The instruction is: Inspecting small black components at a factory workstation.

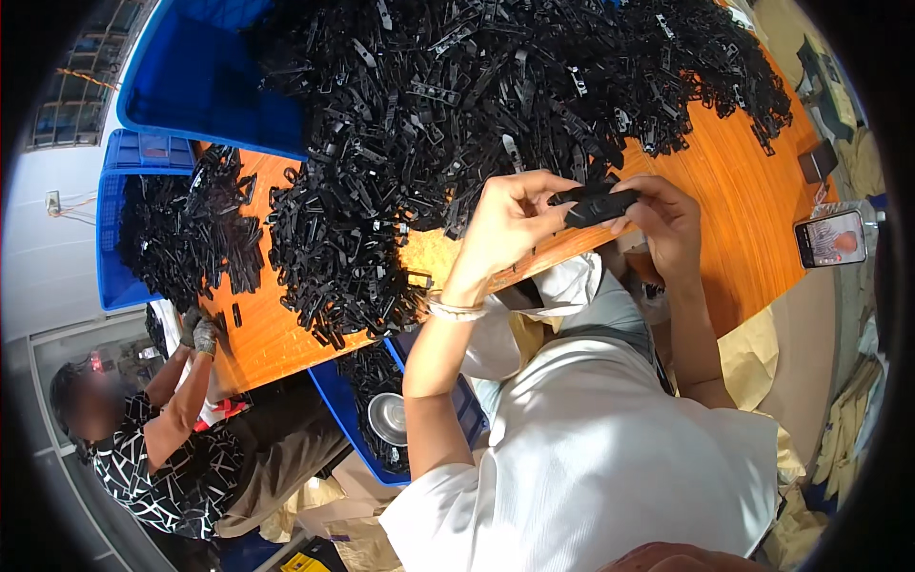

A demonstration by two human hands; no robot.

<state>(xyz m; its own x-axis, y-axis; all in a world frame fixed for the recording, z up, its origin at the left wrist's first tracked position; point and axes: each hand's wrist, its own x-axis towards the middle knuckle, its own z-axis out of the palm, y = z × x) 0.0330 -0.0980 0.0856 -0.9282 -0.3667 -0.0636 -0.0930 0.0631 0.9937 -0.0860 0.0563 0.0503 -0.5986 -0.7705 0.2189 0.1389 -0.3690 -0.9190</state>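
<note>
Between my two hands, just over the near edge of the table, is a small black plastic clip-like part (600, 208); its exact kind I cannot make out. My left hand (519, 217) pinches its left end with thumb and fingers. At its right end the thumb and fingers of my right hand (667, 221) close on the same piece. Beyond my hands a large heap of similar black parts (429, 105) covers much of the orange wooden table (734, 191).
A big blue bin (210, 76) tips toward the heap at the far left. Another blue crate (112, 229) holds more parts. Below the table edge sits a blue crate with a metal bowl (388, 418). A gloved co-worker (172, 419) works at left. A phone (831, 238) stands at right.
</note>
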